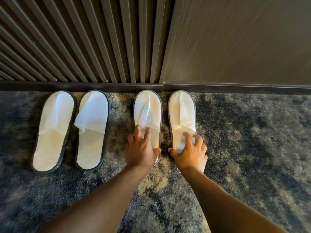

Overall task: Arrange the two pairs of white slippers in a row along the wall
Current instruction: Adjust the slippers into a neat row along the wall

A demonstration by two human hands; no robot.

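Several white slippers with dark trim lie toe-first against the dark baseboard [80, 86]. The left pair is a far-left slipper [53, 130] and its mate [92, 128], both untouched. In the right pair, my left hand [141, 148] rests on the heel half of one slipper [148, 110], fingers spread on top and thumb at its right edge. My right hand [190, 150] covers the heel of the far-right slipper [182, 111], fingers curled on its sole and thumb at its left edge. A gap of carpet separates the two pairs.
Mottled blue-grey and tan carpet [244, 140] covers the floor. Behind the slippers rises a dark slatted wall panel [84, 39] on the left and a plain dark wall [235, 39] on the right.
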